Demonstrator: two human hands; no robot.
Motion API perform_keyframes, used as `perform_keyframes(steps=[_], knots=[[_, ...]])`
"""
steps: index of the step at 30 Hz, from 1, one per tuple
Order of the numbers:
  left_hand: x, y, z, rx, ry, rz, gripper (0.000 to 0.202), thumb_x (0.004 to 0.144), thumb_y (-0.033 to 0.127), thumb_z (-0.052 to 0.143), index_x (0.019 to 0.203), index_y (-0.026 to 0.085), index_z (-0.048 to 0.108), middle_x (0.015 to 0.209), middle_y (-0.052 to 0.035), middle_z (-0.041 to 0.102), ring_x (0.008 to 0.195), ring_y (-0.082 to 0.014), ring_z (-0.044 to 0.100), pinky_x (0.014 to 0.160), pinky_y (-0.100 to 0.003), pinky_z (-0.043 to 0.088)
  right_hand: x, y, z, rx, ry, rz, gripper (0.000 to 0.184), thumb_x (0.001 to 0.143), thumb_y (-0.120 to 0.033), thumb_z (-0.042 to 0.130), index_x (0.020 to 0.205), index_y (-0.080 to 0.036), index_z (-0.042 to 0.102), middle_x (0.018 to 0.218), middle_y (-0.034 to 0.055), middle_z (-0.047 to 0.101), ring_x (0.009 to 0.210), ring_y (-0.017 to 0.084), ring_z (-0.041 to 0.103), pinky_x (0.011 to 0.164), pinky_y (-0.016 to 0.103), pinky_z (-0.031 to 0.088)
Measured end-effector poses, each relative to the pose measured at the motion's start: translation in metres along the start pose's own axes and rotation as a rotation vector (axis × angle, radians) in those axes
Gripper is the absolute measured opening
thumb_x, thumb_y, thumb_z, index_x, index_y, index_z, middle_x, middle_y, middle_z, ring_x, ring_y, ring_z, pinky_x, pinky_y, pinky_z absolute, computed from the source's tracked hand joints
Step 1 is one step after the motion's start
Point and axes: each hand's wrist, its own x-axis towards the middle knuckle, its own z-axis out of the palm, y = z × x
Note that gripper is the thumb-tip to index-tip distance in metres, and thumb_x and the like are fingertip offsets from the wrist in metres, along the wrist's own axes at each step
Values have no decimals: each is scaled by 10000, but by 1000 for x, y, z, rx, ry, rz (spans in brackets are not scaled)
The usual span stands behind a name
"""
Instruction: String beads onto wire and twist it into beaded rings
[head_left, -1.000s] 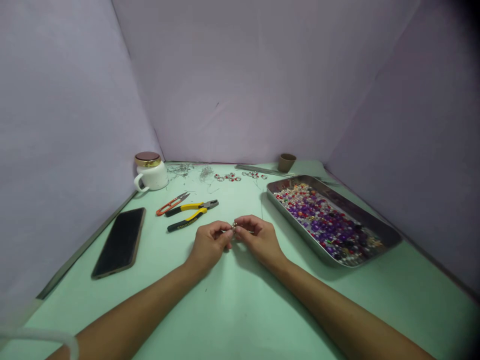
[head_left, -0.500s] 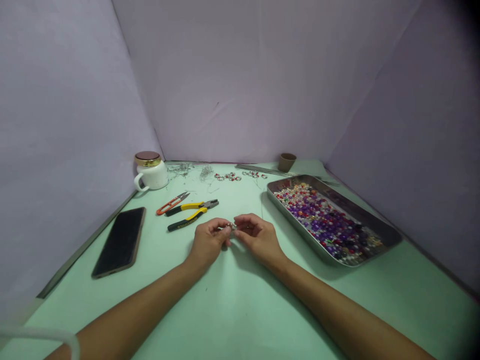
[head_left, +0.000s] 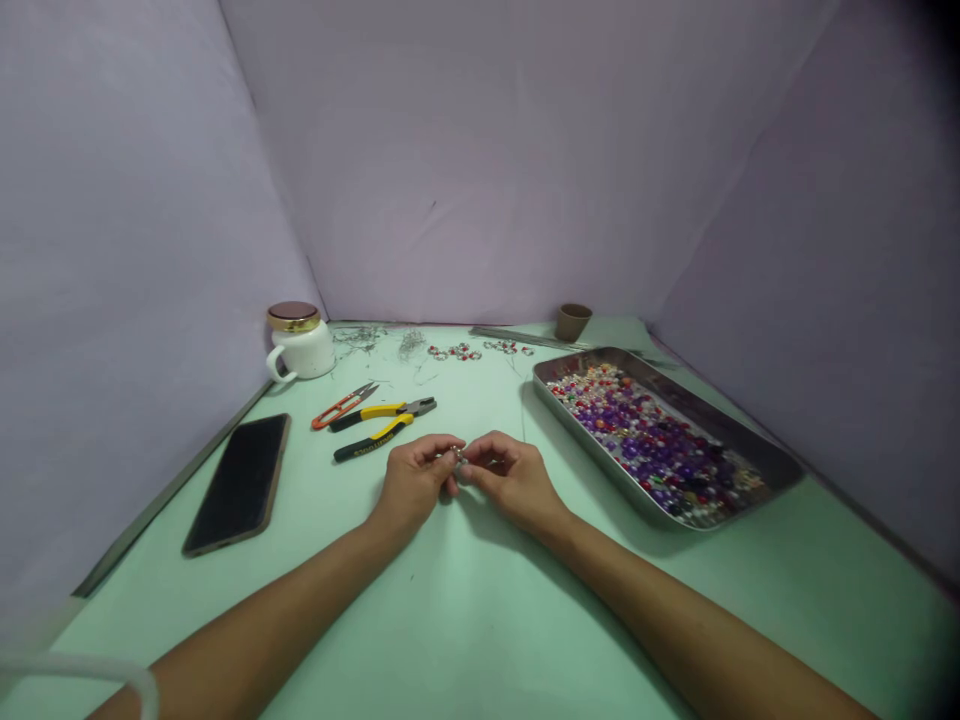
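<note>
Between my fingertips is a small silvery beaded piece (head_left: 459, 460), mostly hidden by the fingers. My left hand (head_left: 416, 482) pinches it from the left, thumb against forefinger. From the right, my right hand (head_left: 517, 482) is closed with thumb and forefinger on the same piece. Just left of my hands lie pliers (head_left: 386, 425) with yellow and black handles, jaws pointing right. Beside them are orange-handled thread snips (head_left: 341, 408). Several finished-looking rings of red and clear beads (head_left: 457, 352) lie farther back.
A metal tray (head_left: 592, 455) of mixed loose beads stands at the right. A phone (head_left: 240, 485) lies at the left, below a lidded white mug (head_left: 307, 352). Wire scraps (head_left: 364, 338), thin wire lengths (head_left: 517, 338) and a small brown cup (head_left: 574, 322) are along the back.
My right hand has shifted slightly left, its fingertips now closer to the left ones on the silvery piece. The tools and tray stay where they were.
</note>
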Motion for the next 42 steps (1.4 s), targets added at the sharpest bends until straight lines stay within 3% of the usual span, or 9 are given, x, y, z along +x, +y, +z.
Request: perform_keyframes(steps=[12,19,24,31,37,42], knots=[[-1,2,-1,-14,-55,4,255,669,252,579,859,83,597,453,15,532,446,-94,463,488,-227,351,-2,-2,-1,-102,-7,-72,68,682,-205,630,713,-155,595,676,14,585,582,116,513,541,237,415],[-1,0,0,37,-10,-1,223,677,255,574,822,92,623,395,40,477,405,-69,391,432,-205,296,1,-3,-3,51,-51,23,129,656,-228,642,746,-151,592,684,15,596,612,128,540,578,254,423],[-1,1,1,41,16,-6,207,661,254,594,799,102,622,410,42,490,409,-66,402,425,-198,308,6,-2,-7,227,-96,171,165,640,-262,655,745,-143,607,645,-5,588,567,102,521,584,247,405],[-2,0,0,37,28,-5,185,669,258,592,785,114,602,407,46,487,410,-68,412,425,-196,316,8,-4,-9,256,-121,231,176,637,-276,666,734,-137,619,621,-14,576,543,92,496,565,238,391],[-1,-3,-1,54,15,8,155,686,260,579,761,126,600,406,46,480,411,-64,406,429,-193,315,6,-6,-10,224,-145,201,183,652,-281,656,751,-133,611,642,-2,577,567,101,511,583,246,410],[1,-4,-1,-9,-18,30,210,712,284,556,845,125,590,453,37,509,413,-77,433,447,-214,333,2,-3,-6,88,-84,-1,124,671,-259,640,714,-151,595,812,46,599,718,146,561,650,270,448]])
